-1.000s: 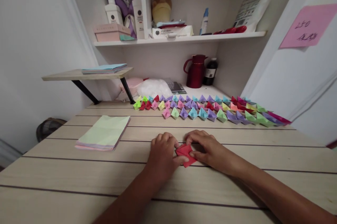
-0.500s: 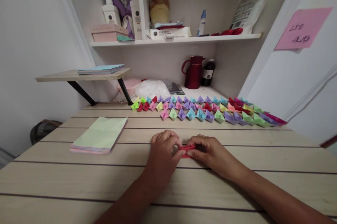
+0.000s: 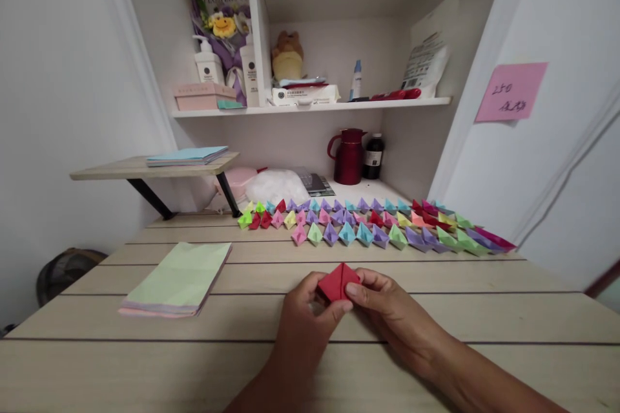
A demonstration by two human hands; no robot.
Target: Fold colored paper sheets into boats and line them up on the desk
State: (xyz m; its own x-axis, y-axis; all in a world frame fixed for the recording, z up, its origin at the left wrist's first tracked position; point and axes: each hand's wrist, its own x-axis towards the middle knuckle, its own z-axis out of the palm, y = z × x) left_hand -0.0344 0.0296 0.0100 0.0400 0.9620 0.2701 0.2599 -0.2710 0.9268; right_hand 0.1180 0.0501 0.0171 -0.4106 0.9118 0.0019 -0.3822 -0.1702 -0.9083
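Note:
A small piece of folded red paper [image 3: 336,282], diamond-shaped with a crease down its middle, is held up between both hands over the wooden table [image 3: 242,319]. My left hand [image 3: 310,316] pinches its left and lower edge, thumb on the near face. From the right side my right hand [image 3: 387,303] grips it, with the thumb pressed on the front and the fingers behind. Beyond the hands stand rows of folded paper boats [image 3: 347,234] in many colours. A stack of green and pink paper sheets [image 3: 179,277] lies to the left.
A small raised shelf [image 3: 111,167] at the left carries more paper [image 3: 186,156]. Behind the boats are a white plastic bag [image 3: 276,187], a red jug [image 3: 349,158] and a dark bottle [image 3: 373,158]. Above runs a white shelf [image 3: 310,108] with bottles and boxes.
The red paper has been raised and turned, from a flat narrow strip near the table to a diamond facing me. Both hands have shifted their grip. The camera view has tilted upward.

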